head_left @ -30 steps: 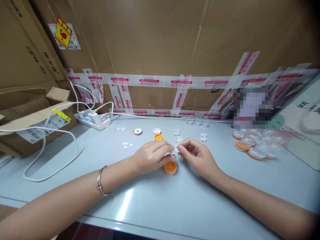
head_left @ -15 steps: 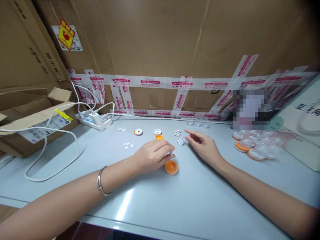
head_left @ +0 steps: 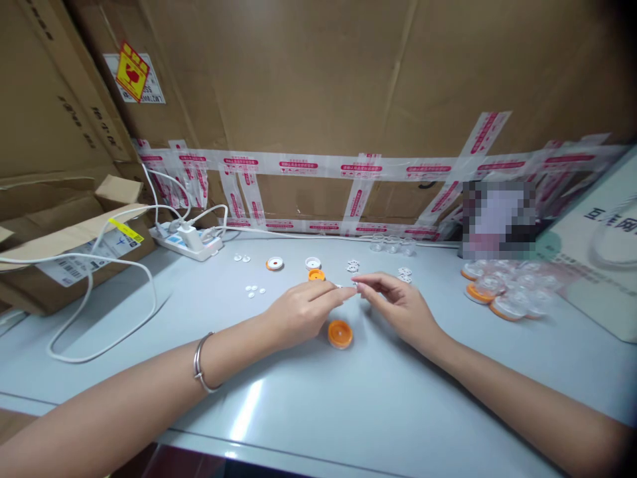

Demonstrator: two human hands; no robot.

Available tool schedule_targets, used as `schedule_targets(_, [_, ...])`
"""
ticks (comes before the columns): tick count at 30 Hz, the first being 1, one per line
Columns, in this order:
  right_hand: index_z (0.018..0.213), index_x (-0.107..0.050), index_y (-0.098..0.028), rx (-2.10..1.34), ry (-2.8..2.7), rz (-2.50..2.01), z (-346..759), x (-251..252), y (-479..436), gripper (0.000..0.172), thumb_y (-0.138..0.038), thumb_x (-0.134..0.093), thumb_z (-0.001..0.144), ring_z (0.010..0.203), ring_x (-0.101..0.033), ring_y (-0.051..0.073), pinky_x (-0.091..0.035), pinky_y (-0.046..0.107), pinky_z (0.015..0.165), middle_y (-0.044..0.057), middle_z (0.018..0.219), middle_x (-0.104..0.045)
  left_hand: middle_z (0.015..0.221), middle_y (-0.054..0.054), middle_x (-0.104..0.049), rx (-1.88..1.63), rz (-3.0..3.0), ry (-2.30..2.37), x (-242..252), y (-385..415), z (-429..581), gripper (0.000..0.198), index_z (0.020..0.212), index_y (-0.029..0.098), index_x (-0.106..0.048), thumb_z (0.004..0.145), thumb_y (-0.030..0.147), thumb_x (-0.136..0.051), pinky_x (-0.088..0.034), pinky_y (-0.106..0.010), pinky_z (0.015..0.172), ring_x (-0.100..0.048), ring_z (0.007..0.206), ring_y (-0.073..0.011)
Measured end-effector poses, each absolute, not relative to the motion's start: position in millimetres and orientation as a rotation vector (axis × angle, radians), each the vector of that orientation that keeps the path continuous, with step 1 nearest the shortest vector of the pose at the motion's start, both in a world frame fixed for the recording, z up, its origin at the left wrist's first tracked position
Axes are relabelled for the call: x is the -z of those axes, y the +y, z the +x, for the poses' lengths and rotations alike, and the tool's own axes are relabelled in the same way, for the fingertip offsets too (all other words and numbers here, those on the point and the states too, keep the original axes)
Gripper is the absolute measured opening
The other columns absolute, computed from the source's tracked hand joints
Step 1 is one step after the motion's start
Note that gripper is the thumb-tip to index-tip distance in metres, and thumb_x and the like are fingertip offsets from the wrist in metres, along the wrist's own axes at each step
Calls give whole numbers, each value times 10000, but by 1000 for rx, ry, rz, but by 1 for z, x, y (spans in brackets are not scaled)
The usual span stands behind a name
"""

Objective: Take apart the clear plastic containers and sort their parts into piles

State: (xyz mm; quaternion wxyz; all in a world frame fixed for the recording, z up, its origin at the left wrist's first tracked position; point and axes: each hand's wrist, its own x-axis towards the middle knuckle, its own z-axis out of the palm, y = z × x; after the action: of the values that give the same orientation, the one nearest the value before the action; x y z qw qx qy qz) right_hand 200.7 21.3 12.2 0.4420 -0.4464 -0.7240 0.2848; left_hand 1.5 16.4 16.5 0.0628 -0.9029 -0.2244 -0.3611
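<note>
Small white part (head_left: 355, 285), tiny and partly hidden, sits at the meeting fingertips of both hands, above the desk (head_left: 308, 398). The orange disc (head_left: 340, 334) lies flat just nearer the body, apart from these fingertips.

Judging by how things lie, the work looks partway: the clear-topped units (head_left: 512, 292) clustered at the right seem assembled, while loose pieces remain. These are the orange ring (head_left: 316, 274), the white ring (head_left: 312, 263), the white discs (head_left: 251, 291), the perforated white pieces (head_left: 353, 265) and, at the back, the clear domes (head_left: 393, 245). The small white part appears not yet joined to the orange disc.

The right hand (head_left: 398, 302) reaches in with a pinching grip, thumb and index finger on the small white part. The left hand (head_left: 306, 309) is palm down, fingers extended together toward it; its thumb is hidden, so I cannot tell whether its grip pinches anything.
</note>
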Motion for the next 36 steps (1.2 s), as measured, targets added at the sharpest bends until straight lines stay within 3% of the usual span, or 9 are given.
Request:
schedule_targets(9, [894, -682, -200, -989, -1814, -937, 192, -20, 3, 203, -330, -568, 786, 797, -629, 160, -501, 281, 754, 34, 854, -688, 805, -28, -635, 1310, -2910, -766, -18, 13, 5, 81, 917, 153, -505, 867, 146, -442, -496, -218, 666, -596, 725, -102])
schedule_targets(18, [818, -692, -195, -1100, -1609, -1084, 184, -22, 6, 228, -387, -637, 707, 761, -658, 182, -537, 306, 735, 44, 816, -705, 854, -74, -636, 1090, -2528, -721, -17, 16, 7, 163, 927, 119, -560, 859, 250, -491, -505, -274, 671, -603, 785, -155])
schedule_targets(25, [872, -703, -205, -1211, -1557, -1017, 183, -23, 5, 275, -413, -634, 708, 775, -669, 193, -530, 347, 784, 48, 846, -711, 813, -81, -641, 920, -2358, -613, -15, 16, 4, 167, 1002, 88, -528, 859, 145, -462, -514, -274, 621, -610, 734, -151])
schedule_targets(36, [929, -701, -228, -969, -1648, -1040, 184, -16, 2, 229, -339, -585, 766, 816, -666, 209, -543, 365, 785, 30, 885, -710, 795, -98, -639, 815, -2323, -538, -23, 12, 7, 169, 971, 58, -541, 871, 113, -415, -535, -279, 636, -621, 764, -166])
